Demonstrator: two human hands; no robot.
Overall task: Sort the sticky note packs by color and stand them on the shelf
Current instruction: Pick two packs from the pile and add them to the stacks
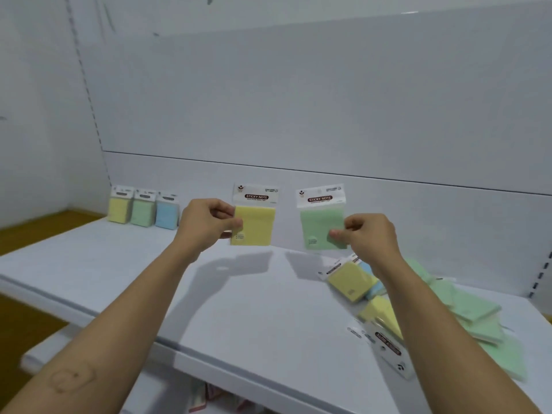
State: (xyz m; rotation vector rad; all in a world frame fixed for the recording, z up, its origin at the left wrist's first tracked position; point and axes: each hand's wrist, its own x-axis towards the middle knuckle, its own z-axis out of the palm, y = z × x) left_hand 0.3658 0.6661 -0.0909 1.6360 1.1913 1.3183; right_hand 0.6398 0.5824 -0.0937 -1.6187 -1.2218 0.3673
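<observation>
We see a row of three packs standing side by side at the far left of the shelf, close against the back panel. Our left hand holds a first pack upright above the middle of the shelf. Our right hand holds a second pack just to the right of it, the two apart. A loose pile of packs lies on the shelf's right end, partly under our right forearm. A lower shelf sits beneath, at left.

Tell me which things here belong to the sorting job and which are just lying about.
Job: yellow pack in the left hand; green pack in the right hand; three standing packs; unsorted pile; shelf.
Lying about: reddish items on the lower level, too blurred to identify.
</observation>
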